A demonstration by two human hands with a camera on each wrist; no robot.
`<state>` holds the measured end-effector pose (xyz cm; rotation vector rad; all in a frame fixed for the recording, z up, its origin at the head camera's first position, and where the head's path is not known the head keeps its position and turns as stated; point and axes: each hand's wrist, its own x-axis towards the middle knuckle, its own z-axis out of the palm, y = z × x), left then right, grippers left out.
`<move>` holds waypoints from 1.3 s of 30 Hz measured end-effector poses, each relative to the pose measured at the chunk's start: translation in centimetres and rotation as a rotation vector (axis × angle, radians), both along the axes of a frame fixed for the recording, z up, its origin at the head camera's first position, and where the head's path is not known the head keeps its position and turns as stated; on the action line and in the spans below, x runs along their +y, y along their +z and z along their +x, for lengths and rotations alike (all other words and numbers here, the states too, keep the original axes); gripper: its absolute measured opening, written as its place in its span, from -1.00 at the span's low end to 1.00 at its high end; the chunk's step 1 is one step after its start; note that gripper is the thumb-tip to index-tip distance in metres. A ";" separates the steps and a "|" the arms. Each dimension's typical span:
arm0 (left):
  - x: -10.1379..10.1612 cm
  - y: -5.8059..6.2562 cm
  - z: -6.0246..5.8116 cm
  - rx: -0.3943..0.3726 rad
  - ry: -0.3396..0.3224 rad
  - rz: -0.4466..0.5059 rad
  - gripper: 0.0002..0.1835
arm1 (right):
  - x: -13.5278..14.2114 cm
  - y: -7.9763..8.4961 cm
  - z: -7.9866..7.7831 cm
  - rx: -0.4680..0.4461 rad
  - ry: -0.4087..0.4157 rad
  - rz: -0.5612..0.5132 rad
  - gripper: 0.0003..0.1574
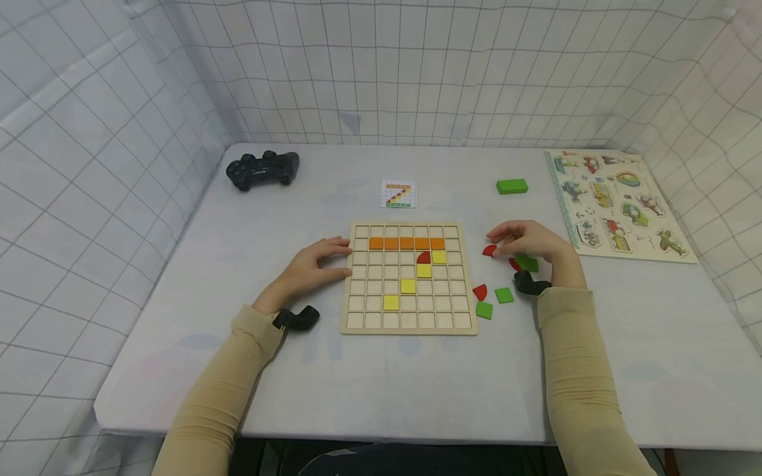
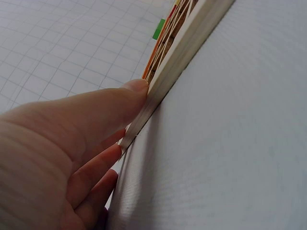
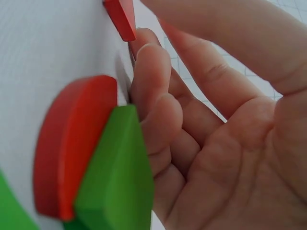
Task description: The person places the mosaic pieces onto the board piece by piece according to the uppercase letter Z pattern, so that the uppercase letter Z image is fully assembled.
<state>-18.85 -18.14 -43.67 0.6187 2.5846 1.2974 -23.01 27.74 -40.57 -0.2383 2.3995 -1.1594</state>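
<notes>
The wooden grid board (image 1: 409, 332) lies on the table. My left hand (image 1: 315, 264) rests along its left side, fingers extended; in the left wrist view the thumb (image 2: 127, 98) and fingertips touch the board's edge (image 2: 165, 79). Orange squares (image 1: 407, 243) form a row near the board's top, with yellow squares (image 1: 407, 286) stepping diagonally below and a red quarter-circle (image 1: 423, 258) among them. Right of the board, my right hand (image 1: 530, 239) has its thumb and fingertips right at another red quarter-circle (image 1: 489, 250); I cannot tell whether they pinch it.
Under the right wrist lie a red quarter-circle (image 3: 72, 143) and a green piece (image 3: 117, 177). Closer in are a red quarter-circle (image 1: 480, 292) and green squares (image 1: 504, 295). Behind the board are a pattern card (image 1: 399, 194), game controller (image 1: 263, 170), green block (image 1: 512, 186) and picture puzzle (image 1: 619, 205).
</notes>
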 end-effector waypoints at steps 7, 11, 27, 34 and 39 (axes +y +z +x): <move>0.0 0.2 0.0 0.009 -0.003 0.008 -0.46 | 0.0 -0.1 -0.1 -0.006 0.004 -0.010 -0.41; 0.1 0.2 0.1 0.011 0.001 0.003 -0.45 | 0.0 -0.2 -0.1 -0.001 0.007 -0.013 -0.41; 0.1 0.3 0.1 0.011 0.004 -0.005 -0.46 | -0.9 1.0 0.7 0.026 0.016 -0.009 -0.50; 0.1 0.3 0.1 0.018 0.000 -0.008 -0.45 | -0.6 0.6 0.5 0.033 0.001 0.000 -0.48; 0.0 0.3 0.1 0.013 -0.005 0.002 -0.46 | -0.3 0.0 0.2 0.038 -0.008 0.008 -0.46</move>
